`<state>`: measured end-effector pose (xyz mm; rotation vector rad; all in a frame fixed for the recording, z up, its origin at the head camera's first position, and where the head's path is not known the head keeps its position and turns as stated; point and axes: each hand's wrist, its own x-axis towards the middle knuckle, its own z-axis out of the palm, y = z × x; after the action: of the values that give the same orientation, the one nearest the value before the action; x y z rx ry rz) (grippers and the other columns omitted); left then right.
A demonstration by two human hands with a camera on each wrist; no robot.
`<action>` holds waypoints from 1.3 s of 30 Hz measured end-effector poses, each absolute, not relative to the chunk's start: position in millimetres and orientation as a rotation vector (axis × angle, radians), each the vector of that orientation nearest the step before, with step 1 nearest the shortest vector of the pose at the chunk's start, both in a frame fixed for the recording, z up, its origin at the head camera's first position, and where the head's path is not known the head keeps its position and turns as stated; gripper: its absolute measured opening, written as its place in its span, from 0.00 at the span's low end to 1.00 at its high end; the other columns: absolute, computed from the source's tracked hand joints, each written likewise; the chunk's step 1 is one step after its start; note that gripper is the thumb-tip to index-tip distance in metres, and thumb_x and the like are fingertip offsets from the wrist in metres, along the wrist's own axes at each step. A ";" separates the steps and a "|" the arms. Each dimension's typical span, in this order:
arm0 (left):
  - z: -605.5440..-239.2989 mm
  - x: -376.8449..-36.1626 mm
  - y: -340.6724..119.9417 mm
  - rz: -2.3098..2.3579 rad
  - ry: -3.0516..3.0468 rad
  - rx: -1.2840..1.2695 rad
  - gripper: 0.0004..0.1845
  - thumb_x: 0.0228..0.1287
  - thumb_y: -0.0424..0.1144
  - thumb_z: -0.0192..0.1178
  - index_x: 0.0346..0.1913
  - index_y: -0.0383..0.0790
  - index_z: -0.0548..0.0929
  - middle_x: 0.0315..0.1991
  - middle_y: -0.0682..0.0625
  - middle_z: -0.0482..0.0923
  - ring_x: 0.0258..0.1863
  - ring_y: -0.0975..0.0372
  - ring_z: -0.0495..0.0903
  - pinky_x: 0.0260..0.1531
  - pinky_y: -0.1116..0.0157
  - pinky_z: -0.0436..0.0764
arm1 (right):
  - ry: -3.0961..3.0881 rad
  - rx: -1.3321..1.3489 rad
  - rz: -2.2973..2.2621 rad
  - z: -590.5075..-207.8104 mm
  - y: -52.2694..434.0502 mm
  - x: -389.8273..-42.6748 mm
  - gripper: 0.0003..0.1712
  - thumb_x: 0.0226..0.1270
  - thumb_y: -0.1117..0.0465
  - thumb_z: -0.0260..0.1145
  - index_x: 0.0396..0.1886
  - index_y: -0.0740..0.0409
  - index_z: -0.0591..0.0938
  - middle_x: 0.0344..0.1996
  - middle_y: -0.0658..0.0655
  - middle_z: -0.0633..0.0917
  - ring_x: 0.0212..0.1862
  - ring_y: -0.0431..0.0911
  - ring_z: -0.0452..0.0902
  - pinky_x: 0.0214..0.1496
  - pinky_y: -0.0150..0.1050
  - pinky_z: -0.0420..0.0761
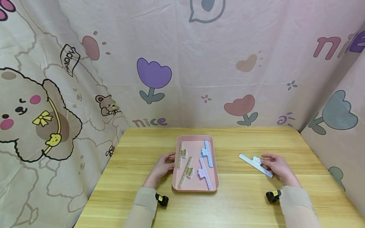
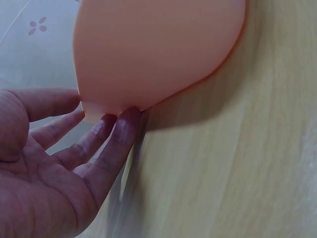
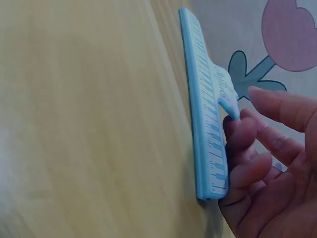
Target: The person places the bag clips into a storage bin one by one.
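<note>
Wooden table first, pink tray at its centre holding four clips; left hand, fingers straight, touches the tray's nine o'clock edge; at three o'clock the right hand fingertips pinch a blue clip lying on the table

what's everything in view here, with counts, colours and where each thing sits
table: 1, light wood, fills the foreground
tray: 1, pink, table centre
clips in tray: 4; two olive-green on its left, two pale blue/lilac on its right
blue clip: 1, on the table right of the tray
cloth backdrop: 1, pink and cream with tulips and bears, behind and at both sides
left hand: fingers touch the tray's left edge
right hand: fingers touch the blue clip
</note>
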<state>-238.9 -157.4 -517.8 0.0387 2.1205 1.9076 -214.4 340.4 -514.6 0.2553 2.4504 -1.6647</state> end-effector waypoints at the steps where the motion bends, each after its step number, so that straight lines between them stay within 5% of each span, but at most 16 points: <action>1: -518.1 -239.0 -157.4 1.909 2.118 0.036 0.31 0.65 0.23 0.56 0.71 0.34 0.65 0.59 0.33 0.72 0.46 0.50 0.80 0.39 0.57 0.84 | 2.453 0.255 -1.662 -515.2 339.6 -214.9 0.32 0.72 0.60 0.62 0.67 0.76 0.65 0.32 0.55 0.81 0.29 0.42 0.75 0.24 0.33 0.75; 15: -518.5 -239.2 -157.2 1.908 2.123 0.042 0.30 0.65 0.23 0.55 0.70 0.32 0.65 0.59 0.32 0.71 0.47 0.49 0.79 0.39 0.56 0.84 | 2.505 0.257 -1.575 -520.3 332.8 -217.9 0.28 0.68 0.62 0.64 0.64 0.72 0.72 0.27 0.54 0.78 0.27 0.43 0.73 0.23 0.33 0.72; 27: -516.4 -238.2 -156.1 1.914 2.121 0.025 0.31 0.65 0.22 0.56 0.71 0.32 0.65 0.59 0.30 0.70 0.49 0.46 0.78 0.39 0.53 0.84 | 2.498 0.258 -1.571 -517.7 331.2 -217.6 0.29 0.71 0.65 0.58 0.69 0.70 0.67 0.23 0.54 0.77 0.23 0.42 0.71 0.21 0.34 0.72; 39: -517.9 -239.0 -156.8 1.899 2.125 0.028 0.30 0.64 0.23 0.56 0.70 0.33 0.66 0.58 0.32 0.71 0.47 0.49 0.79 0.39 0.56 0.84 | 2.489 0.175 -1.523 -517.9 332.3 -215.9 0.37 0.62 0.65 0.70 0.68 0.71 0.67 0.28 0.54 0.81 0.25 0.44 0.71 0.23 0.34 0.72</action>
<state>-239.0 -156.8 -517.9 0.0281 2.1251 1.8992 -215.9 332.3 -517.9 0.1752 2.4888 -1.5227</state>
